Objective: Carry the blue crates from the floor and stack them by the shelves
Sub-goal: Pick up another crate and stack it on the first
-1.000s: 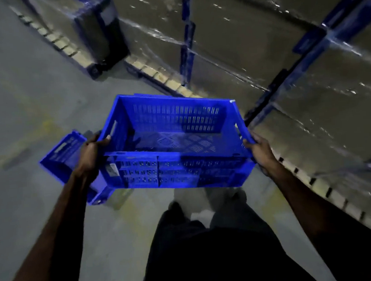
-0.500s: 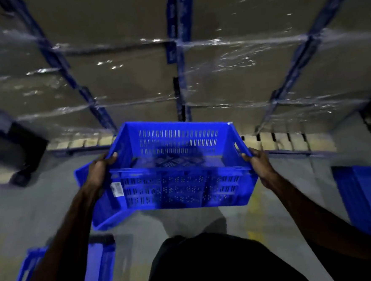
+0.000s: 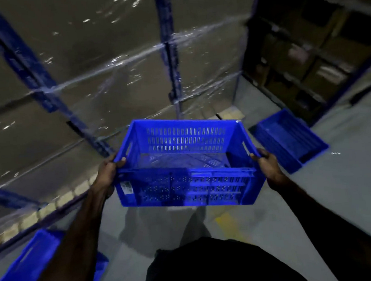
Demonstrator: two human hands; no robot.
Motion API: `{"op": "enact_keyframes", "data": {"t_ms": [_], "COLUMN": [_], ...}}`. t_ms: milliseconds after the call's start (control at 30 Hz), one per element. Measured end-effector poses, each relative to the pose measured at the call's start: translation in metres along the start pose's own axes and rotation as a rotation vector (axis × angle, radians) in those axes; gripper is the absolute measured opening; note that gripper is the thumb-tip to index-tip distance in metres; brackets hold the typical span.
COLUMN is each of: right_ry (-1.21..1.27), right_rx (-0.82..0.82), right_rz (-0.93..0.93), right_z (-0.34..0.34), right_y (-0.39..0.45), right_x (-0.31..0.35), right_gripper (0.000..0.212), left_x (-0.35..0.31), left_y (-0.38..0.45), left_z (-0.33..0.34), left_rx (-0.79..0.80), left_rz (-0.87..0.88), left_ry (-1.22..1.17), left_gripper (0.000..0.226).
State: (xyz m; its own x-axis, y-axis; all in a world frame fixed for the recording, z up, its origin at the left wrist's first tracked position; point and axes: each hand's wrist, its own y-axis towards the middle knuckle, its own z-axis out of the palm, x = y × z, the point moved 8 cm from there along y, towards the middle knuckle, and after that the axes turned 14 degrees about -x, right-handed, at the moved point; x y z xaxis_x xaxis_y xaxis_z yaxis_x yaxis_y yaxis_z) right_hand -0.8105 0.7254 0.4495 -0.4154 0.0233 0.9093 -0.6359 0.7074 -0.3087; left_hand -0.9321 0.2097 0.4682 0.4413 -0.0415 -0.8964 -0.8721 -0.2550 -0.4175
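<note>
A blue perforated crate (image 3: 186, 162) is held up off the grey floor (image 3: 348, 194), out in front of the body, and it looks empty. It's gripped at both short ends: the left hand (image 3: 108, 174) is curled over the left rim, fingers hooked over the top edge, and the right hand (image 3: 267, 163) is wrapped around the right rim the same way. A small white label (image 3: 126, 185) can be seen on the near wall of the crate, by the left hand; what's printed on it is too blurry to read.

Straight ahead, blue-framed racking (image 3: 167, 53) is filled with pallet loads wrapped in shiny plastic film (image 3: 101, 80), sitting on pale wooden pallets (image 3: 52, 202) down low. Further right, darker shelving (image 3: 310, 54) with boxes on it can be made out, pretty dim.

Two more crates are down on the floor: one blue crate (image 3: 289, 137) to the right of the carried one, near the dark shelving, and another blue crate (image 3: 33, 263) at lower left, partly hidden behind the left forearm. A faded yellow mark (image 3: 225, 223) is painted on the floor beneath the carried crate.
</note>
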Motion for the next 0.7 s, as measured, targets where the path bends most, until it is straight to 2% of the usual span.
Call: {"op": "enact_keyframes", "data": {"t_ms": [133,300,600,700], "right_ry": [0.05,0.12,0.188,0.203], "right_rx": [-0.152,-0.263,-0.463,-0.538], "right_rz": [0.018,0.088,0.173,0.218], "right_z": [-0.08,-0.139,-0.154,-0.15], "right_y": [0.023,0.041,0.074,0.089], "right_x": [-0.015,-0.037,-0.047,-0.047], "right_gripper": [0.023,0.028,0.031,0.03], "left_x": [-0.016,-0.038,-0.07,-0.083], "left_y": [0.006,0.013,0.081,0.106], "left_z": [0.101,0.197,0.32,0.369], "left_rx": [0.105,0.189,0.362,0.459], "left_rz": [0.039,0.07,0.089,0.114], "left_ry": [0.077,0.141,0.246,0.262], "left_gripper": [0.029,0.023,0.026,0.02]}}
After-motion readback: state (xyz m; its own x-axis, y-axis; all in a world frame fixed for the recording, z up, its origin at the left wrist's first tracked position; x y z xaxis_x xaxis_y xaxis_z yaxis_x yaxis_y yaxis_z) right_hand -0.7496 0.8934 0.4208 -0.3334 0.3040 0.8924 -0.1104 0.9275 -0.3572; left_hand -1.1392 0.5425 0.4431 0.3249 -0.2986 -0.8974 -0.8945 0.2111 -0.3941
